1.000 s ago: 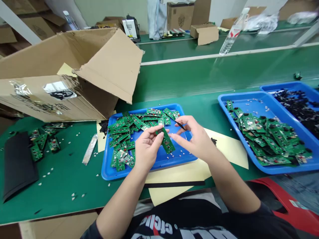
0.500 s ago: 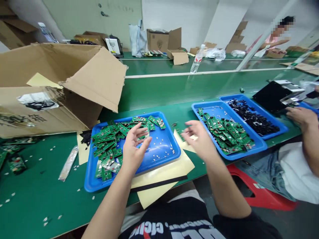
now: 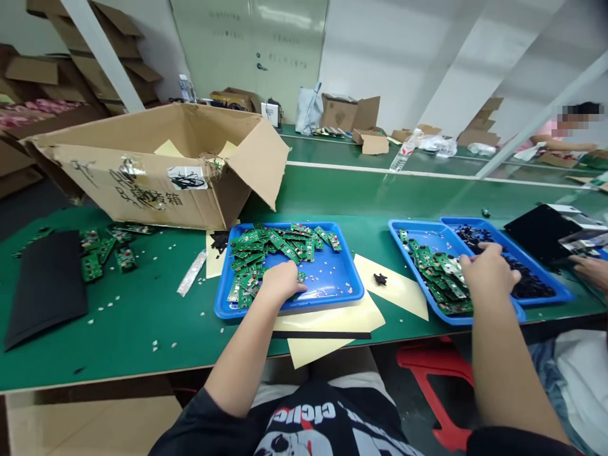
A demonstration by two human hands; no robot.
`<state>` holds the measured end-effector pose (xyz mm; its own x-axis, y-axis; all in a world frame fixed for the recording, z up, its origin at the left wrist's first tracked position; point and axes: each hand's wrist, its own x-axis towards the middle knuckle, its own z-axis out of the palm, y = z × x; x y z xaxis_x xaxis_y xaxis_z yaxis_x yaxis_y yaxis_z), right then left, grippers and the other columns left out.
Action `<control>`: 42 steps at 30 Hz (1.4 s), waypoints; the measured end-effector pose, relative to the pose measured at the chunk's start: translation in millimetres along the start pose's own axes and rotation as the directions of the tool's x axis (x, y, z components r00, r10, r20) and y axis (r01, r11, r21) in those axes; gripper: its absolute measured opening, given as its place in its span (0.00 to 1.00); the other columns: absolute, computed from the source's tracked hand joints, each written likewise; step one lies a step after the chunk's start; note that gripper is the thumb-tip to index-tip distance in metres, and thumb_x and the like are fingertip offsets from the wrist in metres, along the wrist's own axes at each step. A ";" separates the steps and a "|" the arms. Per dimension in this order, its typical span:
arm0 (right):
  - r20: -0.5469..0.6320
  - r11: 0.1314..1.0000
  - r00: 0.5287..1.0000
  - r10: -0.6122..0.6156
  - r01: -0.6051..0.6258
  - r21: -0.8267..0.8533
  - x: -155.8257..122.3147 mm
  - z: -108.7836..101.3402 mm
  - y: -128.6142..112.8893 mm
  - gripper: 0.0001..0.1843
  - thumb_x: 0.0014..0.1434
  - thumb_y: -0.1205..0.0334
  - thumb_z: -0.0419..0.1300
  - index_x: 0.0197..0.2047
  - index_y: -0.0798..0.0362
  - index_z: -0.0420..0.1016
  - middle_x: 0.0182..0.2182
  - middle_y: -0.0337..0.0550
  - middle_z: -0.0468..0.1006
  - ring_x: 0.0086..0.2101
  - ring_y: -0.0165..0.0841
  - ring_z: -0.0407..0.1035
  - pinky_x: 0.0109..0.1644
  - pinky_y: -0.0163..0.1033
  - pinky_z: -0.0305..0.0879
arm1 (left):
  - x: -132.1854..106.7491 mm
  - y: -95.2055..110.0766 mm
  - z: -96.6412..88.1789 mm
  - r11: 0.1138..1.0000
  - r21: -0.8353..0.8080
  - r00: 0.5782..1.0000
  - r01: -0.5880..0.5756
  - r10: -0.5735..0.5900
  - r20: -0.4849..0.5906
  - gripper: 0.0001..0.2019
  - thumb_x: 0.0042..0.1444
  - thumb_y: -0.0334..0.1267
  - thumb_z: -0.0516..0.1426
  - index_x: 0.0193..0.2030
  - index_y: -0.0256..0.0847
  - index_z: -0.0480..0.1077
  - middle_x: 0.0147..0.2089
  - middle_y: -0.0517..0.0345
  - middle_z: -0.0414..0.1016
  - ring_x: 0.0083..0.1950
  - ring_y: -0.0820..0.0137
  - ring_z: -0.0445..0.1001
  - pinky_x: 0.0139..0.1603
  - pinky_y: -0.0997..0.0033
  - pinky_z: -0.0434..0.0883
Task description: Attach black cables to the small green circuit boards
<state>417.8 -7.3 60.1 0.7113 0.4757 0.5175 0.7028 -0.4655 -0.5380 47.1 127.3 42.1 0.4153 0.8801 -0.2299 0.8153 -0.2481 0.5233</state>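
Observation:
My left hand (image 3: pixel 281 282) is over the left blue tray (image 3: pixel 339 299), palm down, with its fingers curled. A green circuit board (image 3: pixel 301 277) shows between its thumb and fingers. Around it lie many more green boards (image 3: pixel 249 247), heaped in the tray's left and back parts. My right hand (image 3: pixel 491 272) reaches over the right blue tray (image 3: pixel 398 237), closed, its fingertips at a pile of circuit boards (image 3: pixel 439 275). What it grips is hidden. White scraps lie on the left tray's bare floor.
A farther blue tray (image 3: pixel 563 292) holds small black parts. Between the trays, a yellow sheet (image 3: pixel 403 291) bears a black clump (image 3: pixel 380 278). A large open carton (image 3: pixel 190 196) stands back left, near a black sheet (image 3: pixel 47 285). A co-worker's hand (image 3: pixel 591 269) is at far right.
Both hands were raised with fingers apart. My left hand has lowered into the left tray; my right hand has moved right to the right tray's boards. The view has swung left.

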 end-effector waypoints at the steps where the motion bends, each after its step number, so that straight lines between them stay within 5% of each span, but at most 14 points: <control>1: 0.001 1.000 1.000 -0.012 0.012 0.022 -3.2 -1.5 -7.4 0.14 0.45 0.59 0.59 0.29 0.45 0.54 0.16 0.38 0.61 0.27 0.48 0.68 0.40 0.60 0.54 | 0.0 0.6 1.0 1.000 -0.025 1.000 -0.006 0.006 0.003 0.13 0.37 0.36 0.64 0.22 0.41 0.61 0.30 0.49 0.74 0.39 0.54 0.74 0.37 0.65 0.65; 6: 0.136 0.959 0.980 -0.148 0.109 0.261 -30.3 8.7 -57.6 0.17 0.50 0.53 0.56 0.42 0.51 0.63 0.31 0.49 0.75 0.30 0.43 0.72 0.40 0.54 0.66 | 1.4 2.4 -5.7 0.952 -0.290 0.994 -0.094 0.105 0.022 0.09 0.44 0.36 0.58 0.22 0.41 0.60 0.24 0.57 0.67 0.32 0.63 0.72 0.33 0.67 0.66; 10: 0.267 0.861 0.901 -0.343 0.187 0.473 -61.3 33.3 -104.4 0.17 0.54 0.50 0.55 0.43 0.52 0.68 0.38 0.49 0.76 0.33 0.36 0.74 0.40 0.46 0.71 | -1.0 7.8 -11.4 0.784 -0.594 0.973 -0.180 0.232 0.012 0.12 0.53 0.44 0.53 0.24 0.41 0.58 0.25 0.62 0.61 0.27 0.72 0.67 0.29 0.71 0.69; 18: 0.354 0.706 0.735 -0.579 0.235 0.668 -89.4 74.5 -164.9 0.11 0.55 0.53 0.57 0.34 0.52 0.75 0.32 0.43 0.80 0.31 0.33 0.74 0.47 0.50 0.68 | -0.3 12.4 -3.8 0.478 -0.863 0.969 -0.164 0.240 -0.051 0.14 0.52 0.46 0.56 0.27 0.40 0.58 0.26 0.66 0.59 0.26 0.76 0.69 0.32 0.73 0.70; 25: 0.325 0.610 0.694 -0.642 0.205 0.765 -88.9 105.7 -175.1 0.11 0.60 0.58 0.53 0.41 0.53 0.73 0.29 0.42 0.78 0.29 0.31 0.73 0.41 0.42 0.70 | 4.2 15.8 3.4 0.387 -0.914 0.988 -0.124 0.131 -0.078 0.10 0.52 0.42 0.57 0.35 0.39 0.63 0.28 0.64 0.69 0.27 0.73 0.74 0.30 0.73 0.70; 35: 0.319 0.576 0.644 -0.696 0.234 0.783 -102.9 114.0 -160.3 0.13 0.63 0.64 0.50 0.44 0.50 0.74 0.30 0.39 0.78 0.32 0.31 0.73 0.61 0.55 0.56 | 11.1 17.0 13.0 0.314 -0.949 0.999 0.030 -0.029 0.022 0.12 0.50 0.42 0.61 0.35 0.40 0.63 0.25 0.65 0.71 0.27 0.70 0.77 0.28 0.73 0.72; 42: 0.317 0.562 0.575 -0.754 0.316 0.764 -102.7 110.5 -157.6 0.23 0.64 0.69 0.47 0.62 0.47 0.60 0.31 0.36 0.77 0.33 0.29 0.71 0.62 0.53 0.58 | 14.7 16.3 18.1 0.432 -0.902 1.000 -0.012 -0.004 -0.015 0.12 0.52 0.36 0.59 0.43 0.39 0.66 0.28 0.61 0.75 0.33 0.72 0.76 0.33 0.75 0.72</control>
<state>232.4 99.6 18.2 -0.1262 0.8614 0.4920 0.6082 0.4590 -0.6476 73.7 128.8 32.5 0.4058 0.8872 -0.2197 -0.0161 0.2473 0.9688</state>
